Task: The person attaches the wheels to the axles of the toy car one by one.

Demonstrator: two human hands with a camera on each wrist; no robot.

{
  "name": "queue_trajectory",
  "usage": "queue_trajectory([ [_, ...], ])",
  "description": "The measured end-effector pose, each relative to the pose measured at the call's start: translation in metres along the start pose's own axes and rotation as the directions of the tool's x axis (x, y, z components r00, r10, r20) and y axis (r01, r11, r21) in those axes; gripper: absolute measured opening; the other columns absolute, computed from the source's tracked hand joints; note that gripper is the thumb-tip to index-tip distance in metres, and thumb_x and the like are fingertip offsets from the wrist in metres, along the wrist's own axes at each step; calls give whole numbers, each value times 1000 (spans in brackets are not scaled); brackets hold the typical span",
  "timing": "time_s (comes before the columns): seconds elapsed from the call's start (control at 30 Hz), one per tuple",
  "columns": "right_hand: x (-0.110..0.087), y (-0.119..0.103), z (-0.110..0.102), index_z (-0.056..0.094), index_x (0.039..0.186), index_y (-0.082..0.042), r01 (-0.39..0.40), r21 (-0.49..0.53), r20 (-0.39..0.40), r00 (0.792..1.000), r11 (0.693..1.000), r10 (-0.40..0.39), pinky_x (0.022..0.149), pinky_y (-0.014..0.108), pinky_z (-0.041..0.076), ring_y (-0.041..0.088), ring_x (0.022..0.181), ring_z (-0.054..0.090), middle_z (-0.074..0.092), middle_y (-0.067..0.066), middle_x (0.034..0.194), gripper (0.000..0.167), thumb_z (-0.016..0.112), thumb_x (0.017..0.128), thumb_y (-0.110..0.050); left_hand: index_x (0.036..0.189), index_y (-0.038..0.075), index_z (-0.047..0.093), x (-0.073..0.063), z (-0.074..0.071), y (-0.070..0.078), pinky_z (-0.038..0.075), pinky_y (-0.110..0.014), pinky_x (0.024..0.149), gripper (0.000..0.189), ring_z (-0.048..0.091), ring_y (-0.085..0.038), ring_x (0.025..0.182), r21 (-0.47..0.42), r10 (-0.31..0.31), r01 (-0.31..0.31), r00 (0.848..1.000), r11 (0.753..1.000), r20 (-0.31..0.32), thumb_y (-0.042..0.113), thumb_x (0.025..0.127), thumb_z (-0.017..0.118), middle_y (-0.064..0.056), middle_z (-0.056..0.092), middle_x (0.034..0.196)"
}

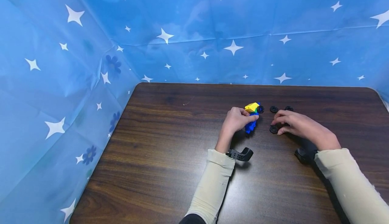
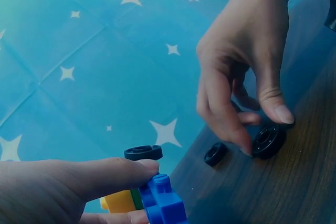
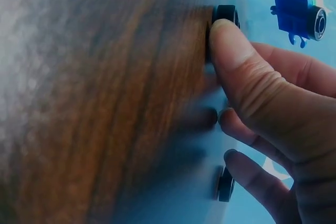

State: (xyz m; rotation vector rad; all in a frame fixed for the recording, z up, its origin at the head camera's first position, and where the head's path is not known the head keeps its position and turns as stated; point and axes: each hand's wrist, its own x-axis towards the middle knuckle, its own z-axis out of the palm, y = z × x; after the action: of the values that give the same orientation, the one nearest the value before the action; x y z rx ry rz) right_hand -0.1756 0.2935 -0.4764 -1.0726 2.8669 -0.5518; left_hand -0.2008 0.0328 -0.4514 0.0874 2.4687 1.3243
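My left hand (image 1: 236, 118) grips a small toy car (image 1: 251, 126) between thumb and fingers, just above the table. Its body is blue, with yellow and green pieces, and a black wheel (image 1: 260, 109) sits at its far end. To the right, my right hand (image 1: 296, 125) pinches a loose black wheel (image 2: 269, 141) between thumb and index finger, close to the tabletop. The right wrist view shows the car's blue underside (image 3: 292, 3) with an attached wheel (image 3: 317, 23). Fingers hide part of the car.
Two more loose black wheels, one left (image 1: 274, 109) and one right (image 1: 289, 108), lie on the dark wooden table (image 1: 158, 143) beyond my right hand. A blue curtain with white stars (image 1: 194, 18) stands behind the table and along its left side.
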Motion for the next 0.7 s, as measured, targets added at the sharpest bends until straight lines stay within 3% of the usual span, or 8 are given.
queue_trajectory([
  [0.27,0,-3,3,77,111,-10,-24,5,24,999,1000,24,84,42,60,18,95,68,67,5,113,24,82,88,-13,92,8,77,-1,3,-5,47,-23,61,32,61,-10,70,7,12,-12,1000,1000,-8,40,90,83,-3,74,92],
  [0.7,-4,-7,11,76,115,-10,-108,21,-18,994,994,108,84,43,58,17,97,68,67,5,114,21,77,95,-17,81,11,74,1,5,-5,42,-24,56,32,54,-9,63,-13,26,-26,1000,1000,8,41,89,83,5,65,74],
])
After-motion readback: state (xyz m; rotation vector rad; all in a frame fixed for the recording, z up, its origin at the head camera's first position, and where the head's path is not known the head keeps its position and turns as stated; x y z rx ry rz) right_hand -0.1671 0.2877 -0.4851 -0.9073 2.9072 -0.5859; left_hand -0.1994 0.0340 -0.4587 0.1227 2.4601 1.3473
